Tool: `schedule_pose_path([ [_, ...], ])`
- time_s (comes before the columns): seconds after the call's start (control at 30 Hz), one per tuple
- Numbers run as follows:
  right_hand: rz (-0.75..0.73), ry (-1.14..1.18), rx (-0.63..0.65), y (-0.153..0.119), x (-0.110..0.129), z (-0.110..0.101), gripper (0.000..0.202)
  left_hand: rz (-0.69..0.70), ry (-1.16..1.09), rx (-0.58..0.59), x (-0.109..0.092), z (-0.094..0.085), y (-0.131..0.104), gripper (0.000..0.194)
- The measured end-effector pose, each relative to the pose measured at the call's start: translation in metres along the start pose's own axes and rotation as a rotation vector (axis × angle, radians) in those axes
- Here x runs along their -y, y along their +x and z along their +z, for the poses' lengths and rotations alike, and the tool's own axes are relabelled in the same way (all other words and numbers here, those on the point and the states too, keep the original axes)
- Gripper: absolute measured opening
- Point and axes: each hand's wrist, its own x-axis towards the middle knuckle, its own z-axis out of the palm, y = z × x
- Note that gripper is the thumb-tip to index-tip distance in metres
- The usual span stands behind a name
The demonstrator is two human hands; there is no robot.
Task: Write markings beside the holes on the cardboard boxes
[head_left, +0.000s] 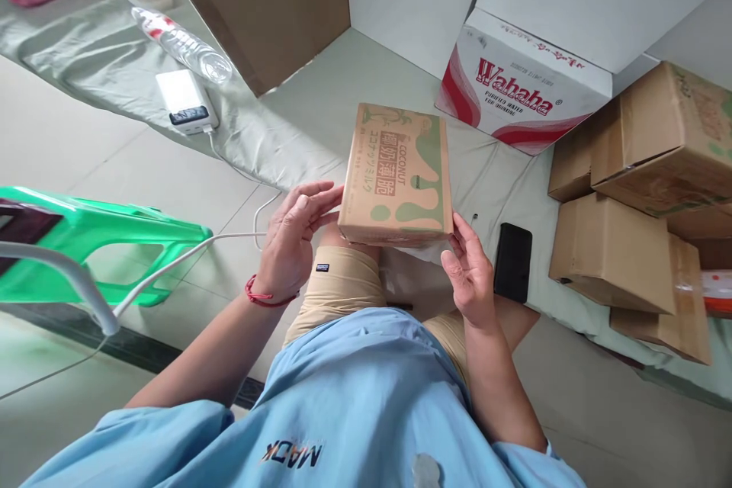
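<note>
Coconut carton [396, 175]: brown cardboard with green print, lying flat on the grey sheet [320, 114], near end over the person's knees, held between both hands.
Left hand [291, 244]: fingers spread and pressed to the carton's near left corner; red cord at the wrist.
Right hand [470, 271]: open-palmed, fingertips touching the carton's near right corner.
Black phone [513, 261]: flat on the sheet, just beside the right hand.
Wahaha box [523, 88]: white and red, beyond the carton to the right.
Plain cartons [634, 213]: stacked at the far right.
White charger [186, 101]: on the sheet to the left, cable trailing down.
Water bottle [181, 44]: lying beyond the charger.
Green stool [97, 236]: on the floor, left.
</note>
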Motion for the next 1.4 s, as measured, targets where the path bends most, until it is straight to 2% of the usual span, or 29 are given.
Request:
schedule_pose_path([
  [0.23,0.143,0.131,-0.067,0.003,-0.03,0.001,0.064,-0.166,-0.032,0.003,0.025,-0.006,0.003,0.057],
  [0.37,0.175,0.11,-0.064,0.002,-0.044,0.004,0.06,-0.36,-0.033,0.092,0.043,-0.005,0.0,0.066],
  [0.43,0.17,0.094,-0.078,0.002,-0.043,0.002,0.056,-0.378,-0.056,0.113,0.046,-0.005,-0.005,0.066],
  [0.53,0.157,0.075,-0.138,0.005,-0.036,-0.006,0.047,-0.284,-0.068,0.113,0.038,-0.005,-0.012,0.063],
  [0.67,0.153,0.151,-0.199,0.008,-0.024,-0.008,0.045,-0.011,-0.047,0.152,0.008,-0.004,-0.015,0.053],
  [0.77,0.177,0.26,-0.21,0.004,-0.022,0.005,0.05,0.199,0.037,0.207,-0.015,0.003,-0.013,0.048],
  [0.83,0.216,0.317,-0.183,-0.004,-0.026,0.019,0.047,0.291,0.124,0.252,-0.025,0.01,-0.009,0.05],
  [0.93,0.318,0.397,-0.071,-0.017,-0.035,0.035,0.045,0.396,0.262,0.345,-0.03,0.024,-0.002,0.054],
  [1.0,0.384,0.451,-0.012,-0.023,-0.04,0.038,0.046,0.479,0.361,0.407,-0.029,0.037,0.004,0.057],
  [1.1,0.423,0.509,-0.024,-0.025,-0.043,0.034,0.046,0.605,0.461,0.437,-0.028,0.055,0.011,0.057],
  [1.17,0.423,0.539,-0.065,-0.024,-0.04,0.029,0.044,0.639,0.478,0.439,-0.029,0.066,0.014,0.055],
  [1.27,0.418,0.582,-0.095,-0.027,-0.028,0.027,0.041,0.617,0.462,0.465,-0.037,0.077,0.016,0.053],
  [1.4,0.38,0.608,-0.053,-0.042,-0.006,0.027,0.037,0.572,0.439,0.474,-0.05,0.085,0.019,0.058],
])
